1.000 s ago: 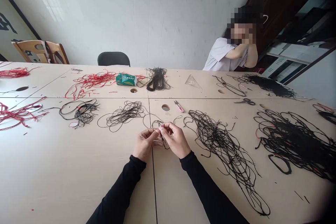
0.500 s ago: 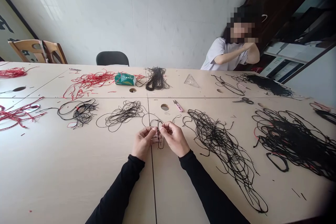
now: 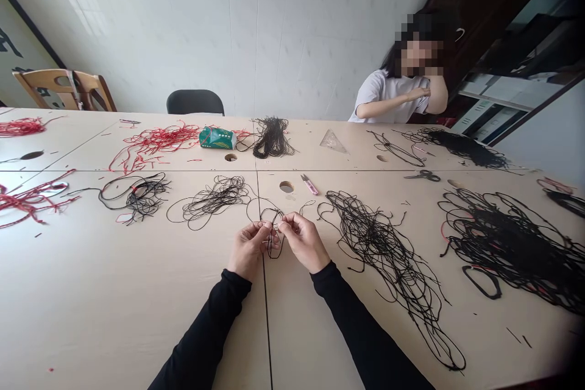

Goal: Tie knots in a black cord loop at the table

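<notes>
Thin black cord (image 3: pixel 274 250) hangs in loops between my two hands, just above the table's dark seam. My left hand (image 3: pixel 250 247) pinches it between thumb and fingers. Facing it, my right hand (image 3: pixel 302 241) has thumb and forefinger closed on the same cord. The fingers hide the exact spot where the strands meet. A loose loop runs from the cord toward a small tangle of black cord (image 3: pixel 222 198) on the left. Right of my hands lies a large pile of knotted black cords (image 3: pixel 379 237). Pink thread snips (image 3: pixel 309 184) rest beyond my right hand.
Dark scissors (image 3: pixel 423 176) and a clear triangle ruler (image 3: pixel 333 141) lie farther back. A green packet (image 3: pixel 218 138) sits beside red cords (image 3: pixel 167 137). More black cord (image 3: pixel 516 244) covers the right side. Across the table sits a person in a white shirt (image 3: pixel 388 94).
The cord between my hands has shifted and now shows wider loops. My hands stay nearly in place. The person opposite has lowered one forearm.
</notes>
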Demonstrator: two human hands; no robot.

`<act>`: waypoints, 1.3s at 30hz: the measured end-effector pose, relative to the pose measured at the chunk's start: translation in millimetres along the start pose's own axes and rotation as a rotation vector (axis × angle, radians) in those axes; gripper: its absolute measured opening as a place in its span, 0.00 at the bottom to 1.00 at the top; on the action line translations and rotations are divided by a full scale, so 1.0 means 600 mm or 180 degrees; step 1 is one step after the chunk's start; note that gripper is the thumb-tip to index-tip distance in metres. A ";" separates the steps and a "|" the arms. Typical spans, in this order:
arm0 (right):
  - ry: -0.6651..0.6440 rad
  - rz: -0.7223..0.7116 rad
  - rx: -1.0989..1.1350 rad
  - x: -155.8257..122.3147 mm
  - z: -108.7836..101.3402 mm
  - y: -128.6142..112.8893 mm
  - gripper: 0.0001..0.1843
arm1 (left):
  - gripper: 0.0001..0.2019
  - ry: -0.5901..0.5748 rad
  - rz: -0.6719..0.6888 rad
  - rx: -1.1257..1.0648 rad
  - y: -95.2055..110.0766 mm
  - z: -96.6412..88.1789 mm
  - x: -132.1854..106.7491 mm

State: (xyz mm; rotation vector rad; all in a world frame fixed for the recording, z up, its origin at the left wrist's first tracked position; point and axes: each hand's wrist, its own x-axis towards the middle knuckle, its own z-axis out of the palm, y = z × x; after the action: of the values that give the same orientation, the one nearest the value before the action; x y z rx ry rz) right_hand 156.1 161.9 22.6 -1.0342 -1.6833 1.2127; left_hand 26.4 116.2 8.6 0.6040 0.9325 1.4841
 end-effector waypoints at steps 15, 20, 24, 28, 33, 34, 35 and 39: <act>-0.0572 -0.0032 0.0250 -0.007 -0.001 -0.018 0.13 | 0.18 0.0621 0.0518 0.0412 0.001 -0.005 0.007; -0.0626 0.0023 0.0656 -0.005 -0.002 -0.017 0.14 | 0.18 0.0375 0.0525 0.0782 -0.005 -0.006 0.007; -0.0338 0.0014 0.0477 -0.003 -0.002 -0.011 0.14 | 0.17 0.0295 0.0490 0.0964 -0.002 -0.002 0.003; -0.0147 -0.0142 0.0071 -0.001 -0.003 -0.005 0.14 | 0.18 0.0351 0.0410 0.0702 0.000 0.001 0.002; -0.0513 0.0005 0.0069 -0.004 0.000 -0.007 0.13 | 0.17 0.0371 0.0370 0.0397 0.000 -0.004 0.005; -0.0573 0.0023 0.0159 -0.004 0.000 -0.009 0.13 | 0.17 0.0367 0.0376 0.0390 0.000 -0.004 0.006; -0.0615 0.0015 0.0246 -0.005 0.000 -0.010 0.12 | 0.16 0.0360 0.0376 0.0386 0.000 -0.005 0.006; -0.0748 -0.0089 0.0416 -0.004 -0.001 -0.014 0.11 | 0.17 0.0311 0.0304 0.0326 0.001 -0.003 0.004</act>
State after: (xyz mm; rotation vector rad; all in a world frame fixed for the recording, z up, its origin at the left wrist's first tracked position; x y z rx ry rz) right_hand 156.2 158.3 30.8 -0.8118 -1.7619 1.4510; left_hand 24.3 118.4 8.0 0.6629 1.0731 1.5696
